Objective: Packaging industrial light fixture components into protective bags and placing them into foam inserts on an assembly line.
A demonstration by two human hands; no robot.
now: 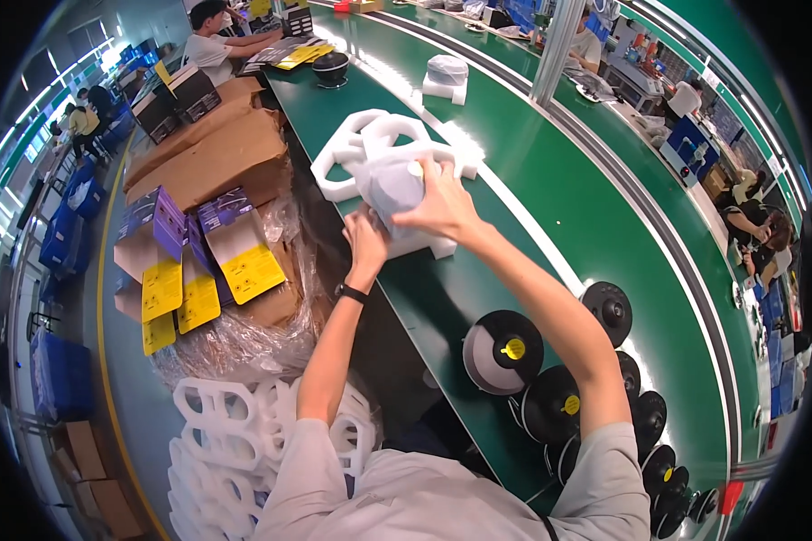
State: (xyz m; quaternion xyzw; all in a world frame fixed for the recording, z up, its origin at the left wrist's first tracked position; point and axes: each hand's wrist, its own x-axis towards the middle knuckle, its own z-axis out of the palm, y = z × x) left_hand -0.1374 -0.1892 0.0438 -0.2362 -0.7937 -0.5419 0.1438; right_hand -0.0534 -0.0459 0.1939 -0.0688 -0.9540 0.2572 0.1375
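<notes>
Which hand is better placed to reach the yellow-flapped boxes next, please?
Probably the left hand: it is nearer the boxes, while the right hand is farther across, on the wrapped item.

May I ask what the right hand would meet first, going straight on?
The right hand would first meet the wrapped grey item it touches; beyond, probably white foam packing, though depth is unclear.

You hold a bag [390, 191] that looks like thin, creased, translucent plastic film. Your frames [334, 188] are matt white foam. Your bench [514, 171] has a smooth, glossy, reflective top. The domes [607, 313] look like smooth plastic with a low sheen. Note the cartons [209, 151]: matt, creased cardboard. Your boxes [254, 272] are smooth printed card; the wrap [244, 350] is glossy, crinkled film. Your shirt [424, 500] is matt cloth.
</notes>
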